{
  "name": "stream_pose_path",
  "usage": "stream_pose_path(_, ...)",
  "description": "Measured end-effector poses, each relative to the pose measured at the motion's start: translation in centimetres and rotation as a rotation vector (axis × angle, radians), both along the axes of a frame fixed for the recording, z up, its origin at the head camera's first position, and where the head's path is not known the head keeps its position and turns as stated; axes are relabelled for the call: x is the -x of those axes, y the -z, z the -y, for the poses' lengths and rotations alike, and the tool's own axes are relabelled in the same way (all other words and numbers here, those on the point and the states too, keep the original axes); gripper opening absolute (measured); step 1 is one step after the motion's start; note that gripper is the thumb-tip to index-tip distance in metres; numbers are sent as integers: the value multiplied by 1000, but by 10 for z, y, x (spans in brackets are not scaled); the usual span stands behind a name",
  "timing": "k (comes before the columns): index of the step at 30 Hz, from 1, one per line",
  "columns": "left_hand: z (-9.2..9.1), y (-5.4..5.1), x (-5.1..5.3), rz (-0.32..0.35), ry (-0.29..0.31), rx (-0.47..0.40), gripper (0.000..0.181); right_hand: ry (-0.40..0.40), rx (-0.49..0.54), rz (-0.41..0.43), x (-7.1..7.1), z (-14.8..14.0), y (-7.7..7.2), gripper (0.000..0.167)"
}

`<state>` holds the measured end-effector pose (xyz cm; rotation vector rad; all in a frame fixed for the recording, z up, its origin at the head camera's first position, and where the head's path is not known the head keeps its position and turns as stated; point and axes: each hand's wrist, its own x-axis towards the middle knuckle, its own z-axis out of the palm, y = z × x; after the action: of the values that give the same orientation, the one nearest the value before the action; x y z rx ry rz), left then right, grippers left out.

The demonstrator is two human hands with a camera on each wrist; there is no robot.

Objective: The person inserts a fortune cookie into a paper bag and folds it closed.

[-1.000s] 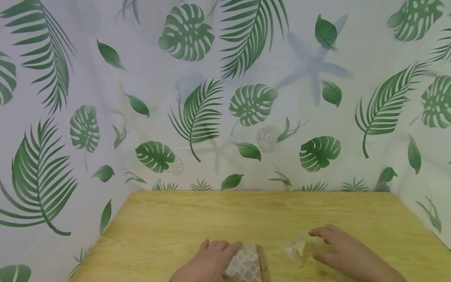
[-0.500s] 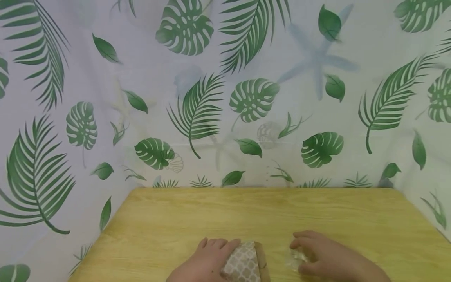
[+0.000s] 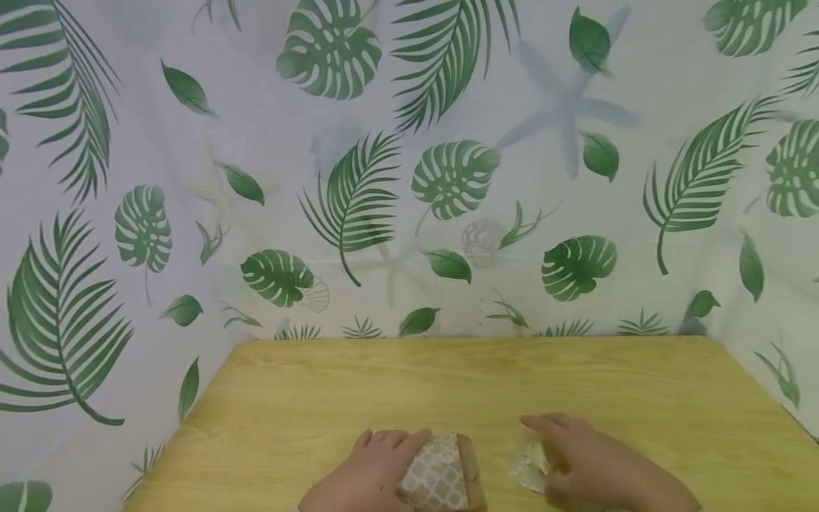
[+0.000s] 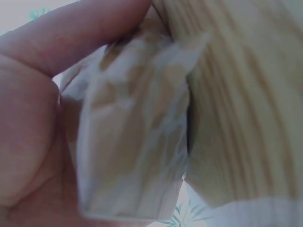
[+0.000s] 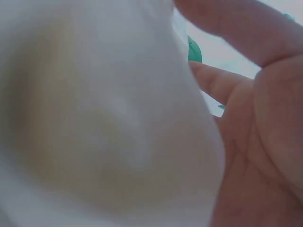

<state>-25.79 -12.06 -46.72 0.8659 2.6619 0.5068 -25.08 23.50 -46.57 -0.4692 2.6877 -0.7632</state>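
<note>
On the left, near the front of the table, my left hand [image 3: 370,475] grips a small package [image 3: 438,475] wrapped in beige and white lattice-patterned paper, with a plain brown side facing right. Up close in the left wrist view, the thumb curls over the creased, folded paper end [image 4: 135,142]. To the right, apart from the package, my right hand [image 3: 595,466] pinches a crumpled, see-through whitish plastic piece [image 3: 528,466]. That plastic [image 5: 118,118] fills much of the right wrist view, blurred, with a yellowish patch. Its exact kind is unclear, and the hand partly hides it.
Both hands work at the near side of a light wood table [image 3: 416,384]. A white curtain [image 3: 384,178] printed with green leaves and pale starfish hangs behind it and along both sides.
My right hand has moved left with the plastic, which looks more bunched up now. The left hand keeps its grip on the package with little movement. The head view shifts slightly.
</note>
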Motion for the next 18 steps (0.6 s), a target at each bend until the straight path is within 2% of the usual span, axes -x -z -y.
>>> stream_pose_path(3, 1, 1, -2, -41, 15, 13, 100, 4, -10, 34, -2, 3, -2, 85)
stream_pose_path(7, 1, -1, -2, -104, 52, 33, 100, 52, -59, 60, -5, 4, -5, 98)
stream_pose_path(11, 0, -3, -3, -93, 45, 38, 101, 82, -116, 51, -7, 5, -7, 103)
stream_pose_path(18, 0, -2, -4, -82, 33, 45, 103, 86, -109, 12, -5, 1, -4, 101)
